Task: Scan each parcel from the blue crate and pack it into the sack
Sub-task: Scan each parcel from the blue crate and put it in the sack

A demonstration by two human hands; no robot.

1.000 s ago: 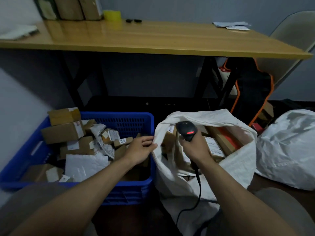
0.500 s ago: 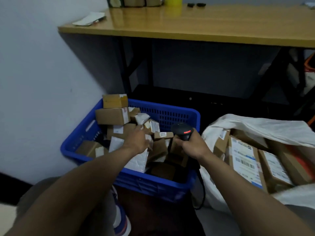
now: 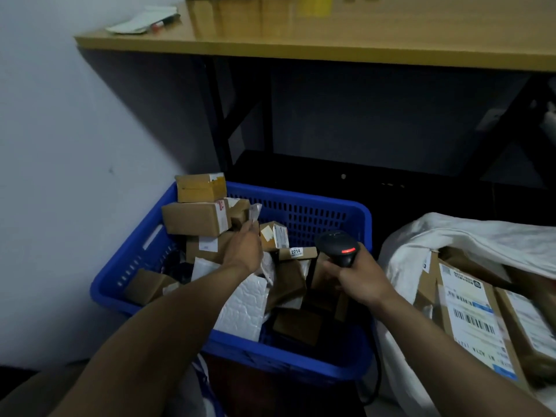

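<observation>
One blue crate [image 3: 301, 361] holds at least eight cardboard boxes [image 3: 195, 218], two white mailers [image 3: 243, 308] and one small grey packet [image 3: 255, 210]; the heap hides any more. One white sack [image 3: 400, 266] shows three labelled boxes [image 3: 469, 320]. One barcode scanner [image 3: 338, 246]. One wooden surface [image 3: 361, 37]. Two hands: left hand [image 3: 243, 248], right hand [image 3: 361, 278].

A wooden table [image 3: 391, 31] on black legs [image 3: 221, 115] meets a pale wall [image 3: 60, 145].

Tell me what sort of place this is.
Probably a small parcel dispatch room or back office: a blue crate heaped with labelled boxes, a white sack holding more parcels, and a barcode scanner gripped in the right hand, all by a wooden desk.
</observation>
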